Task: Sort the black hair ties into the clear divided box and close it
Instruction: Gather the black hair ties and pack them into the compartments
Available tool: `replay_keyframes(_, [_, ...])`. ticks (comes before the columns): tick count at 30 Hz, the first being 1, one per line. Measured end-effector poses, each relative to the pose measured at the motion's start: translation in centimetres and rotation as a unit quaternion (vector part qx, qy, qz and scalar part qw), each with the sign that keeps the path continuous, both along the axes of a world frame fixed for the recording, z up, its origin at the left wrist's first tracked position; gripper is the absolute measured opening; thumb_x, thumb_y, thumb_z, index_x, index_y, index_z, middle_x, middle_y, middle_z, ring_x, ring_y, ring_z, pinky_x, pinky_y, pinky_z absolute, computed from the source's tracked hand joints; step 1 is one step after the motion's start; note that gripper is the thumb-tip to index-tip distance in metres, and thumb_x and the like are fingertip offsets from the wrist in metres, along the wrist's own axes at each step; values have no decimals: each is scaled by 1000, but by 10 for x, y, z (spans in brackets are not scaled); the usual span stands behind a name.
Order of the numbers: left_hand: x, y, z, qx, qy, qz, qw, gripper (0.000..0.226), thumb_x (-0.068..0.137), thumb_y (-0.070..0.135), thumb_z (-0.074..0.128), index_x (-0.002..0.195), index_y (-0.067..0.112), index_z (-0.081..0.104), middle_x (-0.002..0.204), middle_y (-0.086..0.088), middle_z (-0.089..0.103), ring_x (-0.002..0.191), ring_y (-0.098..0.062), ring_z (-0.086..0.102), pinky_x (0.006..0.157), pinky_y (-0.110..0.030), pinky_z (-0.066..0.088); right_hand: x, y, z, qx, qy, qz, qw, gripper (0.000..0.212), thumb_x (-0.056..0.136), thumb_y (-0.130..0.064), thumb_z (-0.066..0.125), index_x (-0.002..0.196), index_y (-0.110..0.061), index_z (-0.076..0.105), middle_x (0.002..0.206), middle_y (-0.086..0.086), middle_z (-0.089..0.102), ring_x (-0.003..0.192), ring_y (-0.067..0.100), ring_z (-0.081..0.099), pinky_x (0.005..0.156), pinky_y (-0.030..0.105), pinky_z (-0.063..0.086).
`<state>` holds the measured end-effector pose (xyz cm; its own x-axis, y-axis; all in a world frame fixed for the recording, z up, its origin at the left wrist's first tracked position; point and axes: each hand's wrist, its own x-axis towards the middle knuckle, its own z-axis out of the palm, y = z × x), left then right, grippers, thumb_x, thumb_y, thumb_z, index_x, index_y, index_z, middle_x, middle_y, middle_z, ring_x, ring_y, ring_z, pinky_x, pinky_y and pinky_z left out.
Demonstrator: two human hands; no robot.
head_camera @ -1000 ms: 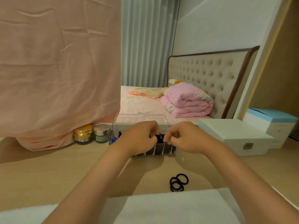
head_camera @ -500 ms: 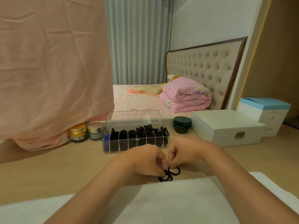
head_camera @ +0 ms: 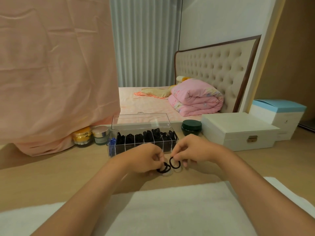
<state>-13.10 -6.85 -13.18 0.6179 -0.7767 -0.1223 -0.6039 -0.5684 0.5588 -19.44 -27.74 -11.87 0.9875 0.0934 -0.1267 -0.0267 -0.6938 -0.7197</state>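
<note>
The clear divided box (head_camera: 111,147) stands on the wooden table with its lid (head_camera: 141,120) raised at the back. Several compartments hold black hair ties; the leftmost holds blue ones. Just in front of the box, my left hand (head_camera: 144,158) pinches two black hair ties (head_camera: 163,169) that rest low over the table. My right hand (head_camera: 192,149) pinches one black hair tie (head_camera: 174,163), lifted a little beside them. The two hands are close together, fingertips nearly touching.
A gold jar (head_camera: 81,136) and a silver-lidded jar (head_camera: 101,135) stand left of the box, a dark green jar (head_camera: 191,127) right of it. A white latch case (head_camera: 238,132) and a blue-lidded box (head_camera: 279,114) sit further right. Pink cloth (head_camera: 54,74) hangs left; a white towel (head_camera: 170,210) lies near me.
Both hands came back from the box to the loose ties near the towel. My right hand has lifted one tie apart from the other two, which my left hand holds.
</note>
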Motion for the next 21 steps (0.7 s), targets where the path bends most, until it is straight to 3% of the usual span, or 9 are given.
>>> replay_keyframes(3, [4, 7, -4, -65, 84, 49, 993, 1, 95, 17, 67, 95, 16, 67, 84, 0, 78, 64, -7, 69, 62, -24, 58, -2, 6, 3, 79, -30, -8, 996, 7, 89, -9, 76, 93, -15, 78, 76, 1, 76, 59, 9, 66, 44, 20, 42])
replay_keyframes(9, [5, 3, -2, -226, 176, 125, 950, 9, 92, 14, 72, 97, 11, 78, 90, -11, 79, 86, -24, 77, 80, -38, 63, 0, 25, -3, 117, -66, -41, 990, 3, 86, -18, 80, 84, -18, 78, 81, 9, 77, 65, 13, 65, 47, 23, 42])
replay_keyframes(12, [5, 3, -2, -251, 231, 139, 930, 15, 96, 12, 65, 103, 8, 78, 96, -15, 78, 94, -30, 75, 87, -40, 61, 3, 28, -6, 118, -85, -75, 987, 6, 85, -15, 80, 80, -16, 77, 85, 6, 78, 73, 23, 68, 52, 33, 53])
replay_keyframes(15, [3, 1, 3, -285, 290, 151, 901, 25, 101, 20, 58, 106, 3, 76, 98, -16, 77, 88, -27, 74, 86, -38, 62, 2, 27, -6, 144, -72, -86, 983, 5, 86, -14, 80, 84, -10, 76, 88, 11, 78, 69, 36, 70, 62, 49, 61])
replay_keyframes(17, [1, 0, 6, -301, 302, 151, 892, 27, 100, 25, 60, 104, 4, 76, 96, -12, 78, 88, -24, 74, 84, -36, 62, 2, 26, -4, 156, -74, -95, 980, 6, 87, -12, 79, 85, -9, 74, 87, 12, 78, 61, 26, 70, 60, 45, 61])
replay_keyframes(19, [1, 0, 6, -301, 252, 139, 909, 15, 94, 16, 68, 104, 10, 79, 99, -8, 79, 92, -22, 76, 83, -33, 62, 1, 26, -1, 165, -81, -99, 978, 4, 88, -9, 77, 87, -9, 74, 85, 9, 78, 59, 13, 70, 53, 33, 58])
replay_keyframes(21, [0, 0, 5, -315, 225, 142, 911, 17, 91, 6, 70, 106, 10, 77, 97, -10, 79, 90, -20, 76, 76, -27, 61, 1, 24, 3, 188, -81, -98, 974, 6, 87, -5, 78, 91, -8, 74, 82, 9, 78, 65, 13, 73, 52, 28, 57])
